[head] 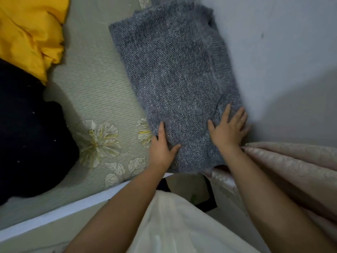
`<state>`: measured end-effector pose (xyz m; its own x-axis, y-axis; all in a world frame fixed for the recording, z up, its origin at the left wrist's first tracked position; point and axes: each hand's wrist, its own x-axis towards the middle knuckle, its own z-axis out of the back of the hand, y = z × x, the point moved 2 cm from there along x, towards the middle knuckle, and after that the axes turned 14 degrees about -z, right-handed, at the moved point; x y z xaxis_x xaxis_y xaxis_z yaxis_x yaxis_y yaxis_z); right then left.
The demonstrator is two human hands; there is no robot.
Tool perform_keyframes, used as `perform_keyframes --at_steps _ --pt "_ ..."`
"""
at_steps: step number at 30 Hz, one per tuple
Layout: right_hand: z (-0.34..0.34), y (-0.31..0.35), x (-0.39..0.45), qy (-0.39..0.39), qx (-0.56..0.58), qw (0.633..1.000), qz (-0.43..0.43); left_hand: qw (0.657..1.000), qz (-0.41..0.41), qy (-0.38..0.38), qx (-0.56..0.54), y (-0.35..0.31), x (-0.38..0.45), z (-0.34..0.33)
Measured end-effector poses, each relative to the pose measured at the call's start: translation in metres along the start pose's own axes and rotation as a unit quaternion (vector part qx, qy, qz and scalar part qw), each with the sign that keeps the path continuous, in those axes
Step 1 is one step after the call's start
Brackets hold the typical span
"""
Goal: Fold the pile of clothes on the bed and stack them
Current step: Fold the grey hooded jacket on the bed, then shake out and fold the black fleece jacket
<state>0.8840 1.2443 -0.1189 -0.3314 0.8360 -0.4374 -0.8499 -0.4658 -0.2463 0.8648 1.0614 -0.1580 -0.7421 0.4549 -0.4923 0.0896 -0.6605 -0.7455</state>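
- A folded grey knitted garment [171,84] lies flat on the bed [94,84], its right edge close against the pale wall [282,52].
- The left hand [161,145] grips the garment's near left edge, thumb on top of the knit and fingers curled around the side.
- The right hand [228,129] lies flat on the garment's near right corner, fingers straight and spread, pressing down and gripping nothing.
- The bed's greenish sheet has pale flower prints near the left hand.
- A yellow cloth [29,31] sits crumpled at the far left of the bed, and a dark navy cloth [27,128] is heaped just beside it, nearer the person.
- A beige curtain [295,170] hangs in folds beside the right forearm.
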Motion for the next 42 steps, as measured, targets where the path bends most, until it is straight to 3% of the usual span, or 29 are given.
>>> perform_keyframes --at_steps 4,8,14,19,25,28,33,39,42 --pt "0.006 0.027 -0.013 -0.071 0.032 0.988 0.136 0.999 -0.004 0.005 0.049 0.003 -0.007 0.014" --pt "0.014 0.068 -0.012 -0.059 0.044 0.965 0.252 0.995 0.018 -0.087 -0.047 0.009 0.014 0.045" --pt "0.028 0.118 0.020 -0.029 0.015 0.959 0.281 0.987 -0.035 -0.109 -0.109 0.001 0.085 0.095" --pt "0.026 0.133 0.029 -0.011 -0.046 0.967 0.249 0.979 -0.045 -0.116 -0.161 -0.023 0.131 0.105" --pt "0.041 0.149 0.034 0.028 -0.081 0.973 0.213 0.995 -0.045 -0.077 -0.053 -0.022 0.144 0.117" --pt "0.048 0.154 0.018 -0.007 -0.108 0.972 0.209 0.997 -0.031 -0.058 0.050 -0.007 0.115 0.124" --pt "0.052 0.195 -0.056 -0.066 -0.053 0.942 0.324 0.964 0.011 -0.146 0.224 0.043 0.030 0.188" --pt "0.030 0.291 -0.208 -0.058 -0.013 0.877 0.477 0.915 -0.018 -0.276 0.294 0.118 -0.074 0.318" --pt "0.011 0.334 -0.291 -0.025 0.025 0.845 0.533 0.889 0.020 -0.335 0.311 0.173 -0.122 0.380"
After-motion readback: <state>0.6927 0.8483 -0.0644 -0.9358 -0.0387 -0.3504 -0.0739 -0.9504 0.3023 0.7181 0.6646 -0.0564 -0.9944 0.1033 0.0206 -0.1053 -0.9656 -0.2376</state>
